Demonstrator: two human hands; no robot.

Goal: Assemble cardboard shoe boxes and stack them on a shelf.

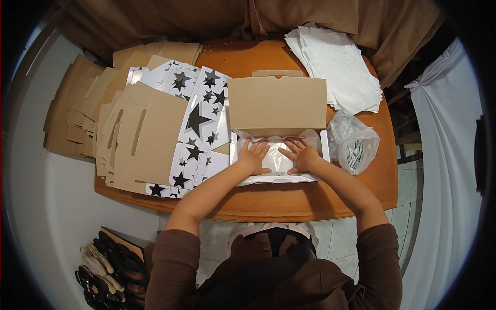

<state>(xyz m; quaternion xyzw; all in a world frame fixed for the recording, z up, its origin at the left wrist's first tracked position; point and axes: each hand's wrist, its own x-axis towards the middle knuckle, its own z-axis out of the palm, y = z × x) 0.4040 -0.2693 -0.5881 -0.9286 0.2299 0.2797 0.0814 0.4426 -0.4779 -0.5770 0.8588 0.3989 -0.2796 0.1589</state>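
1. The open cardboard box [325, 146] sat before you on the wooden worktop [248, 205], its brown lid [277, 106] standing up along the far side.
2. Your left hand [253, 157] was inside the box, toward its left wall; that grip was open, fingers spread and palm down, holding nothing you could see.
3. Your right hand [304, 156] lay in the box's right half, its grip likewise open, with spread fingers pointing toward the lid.
4. Beneath and between your hands, white tissue paper [311, 136] lined the box; you could not make out what lay under it.
5. Just right of the box, you had a clear plastic bag [345, 129] with small packets [355, 154] in it.
6. Beyond the box to the right, white paper sheets [333, 72] were stacked unevenly.
7. Close to the box's left side were flat white blanks with black stars [197, 121].
8. Farther left of the box, you had overlapping brown cardboard blanks [147, 137], some partly covering the starred ones.
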